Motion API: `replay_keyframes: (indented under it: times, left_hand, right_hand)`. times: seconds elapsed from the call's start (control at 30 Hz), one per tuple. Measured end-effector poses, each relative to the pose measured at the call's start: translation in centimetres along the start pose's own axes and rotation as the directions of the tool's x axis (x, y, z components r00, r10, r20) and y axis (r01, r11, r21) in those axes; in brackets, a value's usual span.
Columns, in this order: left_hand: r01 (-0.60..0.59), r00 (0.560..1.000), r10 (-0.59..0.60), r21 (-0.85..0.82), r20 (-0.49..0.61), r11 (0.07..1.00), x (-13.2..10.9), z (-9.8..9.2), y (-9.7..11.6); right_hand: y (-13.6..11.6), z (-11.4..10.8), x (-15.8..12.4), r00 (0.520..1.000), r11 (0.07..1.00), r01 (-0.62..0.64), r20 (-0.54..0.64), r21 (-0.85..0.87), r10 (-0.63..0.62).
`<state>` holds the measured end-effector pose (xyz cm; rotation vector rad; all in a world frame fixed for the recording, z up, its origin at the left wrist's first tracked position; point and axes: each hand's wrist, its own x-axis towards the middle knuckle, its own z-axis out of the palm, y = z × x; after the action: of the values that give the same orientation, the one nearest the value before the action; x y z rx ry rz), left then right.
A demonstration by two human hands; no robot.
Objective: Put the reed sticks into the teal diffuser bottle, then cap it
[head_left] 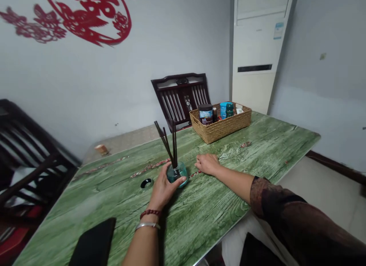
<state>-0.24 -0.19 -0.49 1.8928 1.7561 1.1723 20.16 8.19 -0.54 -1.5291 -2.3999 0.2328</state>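
- A flat black rectangular device [94,243] lies at the near edge of a green wood-grain tabletop [200,209].
- The left hand [164,190], with a red bead bracelet [150,213] and a silver bangle [148,225], grips a round teal glass diffuser bottle [181,172] holding dark reed sticks [174,144].
- The right hand [207,164] rests palm-down and empty just beside the bottle, apart from the left hand.
- A small black ring-shaped cap [146,183] lies left of the bottle.
- A woven wicker basket [220,130] holding jars and bottles stands farther along the table.
- Behind it are a dark wooden slatted chair [180,98] and a white floor-standing air conditioner [257,41].
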Motion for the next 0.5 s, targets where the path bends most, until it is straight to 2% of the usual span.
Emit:
replay_keyframes:
  times: [0.1, 0.23, 0.4, 0.5]
  left_hand:
    - [0.057, 0.998, -0.056, 0.037, -0.007, 0.998, 0.7, -0.1, 0.3]
    - [0.142, 0.989, -0.145, 0.152, 0.008, 0.978, 3.5, -0.6, 0.2]
    - [0.237, 0.969, -0.246, 0.194, 0.024, 0.952, 8.4, -1.3, -1.8]
    - [0.240, 0.970, -0.244, 0.147, 0.006, 0.959, 10.9, -1.5, -3.1]
  right_hand:
    - [0.0, 0.4, -0.4, 0.999, 0.999, 0.048, -0.003, 0.001, -0.048]
    - [0.3, 0.2, -0.4, 0.997, 0.995, 0.073, -0.002, 0.063, -0.073]
    - [0.2, 0.2, -0.3, 0.998, 0.993, 0.058, 0.004, 0.103, -0.059]
    - [0.2, 0.5, -0.1, 0.999, 0.992, 0.051, 0.003, 0.118, -0.052]
